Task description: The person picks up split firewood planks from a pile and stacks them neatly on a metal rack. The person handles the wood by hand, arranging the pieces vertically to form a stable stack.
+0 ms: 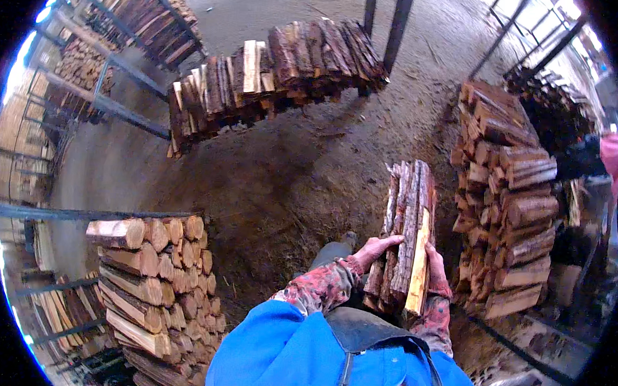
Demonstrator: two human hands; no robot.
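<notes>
In front of my body I carry a bundle of split firewood [405,232], several bark-covered pieces lying side by side with one pale yellow split face on the right. My left hand [375,251] presses against the bundle's left side, thumb over the top edge. My right hand [435,267] clasps the opposite side, its fingers partly hidden by the wood. Both forearms wear red patterned sleeves. The underside of the bundle is out of sight.
A tall firewood stack [508,202] stands close on the right, another stack [156,290] at the lower left. Ahead, a metal rack holds a row of logs [280,67]. Brown muddy ground [268,170] lies between them. Someone in pink [613,154] is at the far right.
</notes>
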